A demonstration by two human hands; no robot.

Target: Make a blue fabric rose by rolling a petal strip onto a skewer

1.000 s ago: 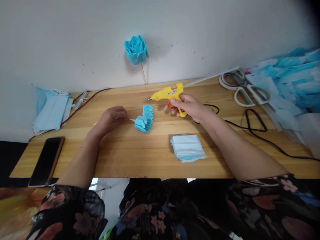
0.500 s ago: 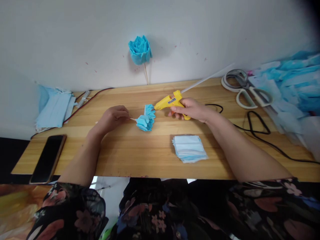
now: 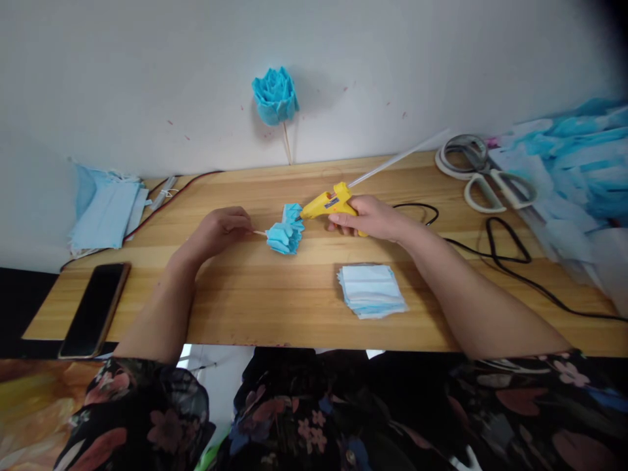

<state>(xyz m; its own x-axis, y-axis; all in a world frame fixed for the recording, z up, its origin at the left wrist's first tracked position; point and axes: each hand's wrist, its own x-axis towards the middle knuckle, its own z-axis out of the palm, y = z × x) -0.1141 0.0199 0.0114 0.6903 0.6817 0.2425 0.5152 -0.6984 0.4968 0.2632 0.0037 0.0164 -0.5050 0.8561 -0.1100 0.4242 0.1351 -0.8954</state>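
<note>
My left hand (image 3: 223, 230) is closed on the thin stick of a blue flower (image 3: 283, 238), which looks made of folded mask fabric. The flower lies sideways just above the wooden table, its head pointing right. In my right hand (image 3: 366, 217) is a yellow glue gun (image 3: 326, 204), with a long clear glue stick (image 3: 397, 158) out of its back. The gun's nozzle is at the flower's upper petals; whether it touches them I cannot tell. A stack of cut blue-and-white fabric pieces (image 3: 371, 290) lies in front of my right forearm.
A finished-looking blue flower (image 3: 275, 97) stands upright against the wall. Face masks (image 3: 105, 212) and a phone (image 3: 94, 311) lie at left. At right are scissors (image 3: 483, 190), a tape roll (image 3: 454, 156), a black cord (image 3: 515, 261) and a heap of blue fabric (image 3: 583, 163).
The glue gun has tilted, its rear end dropping slightly and shifting left with my right hand. My left hand and the flower have barely moved.
</note>
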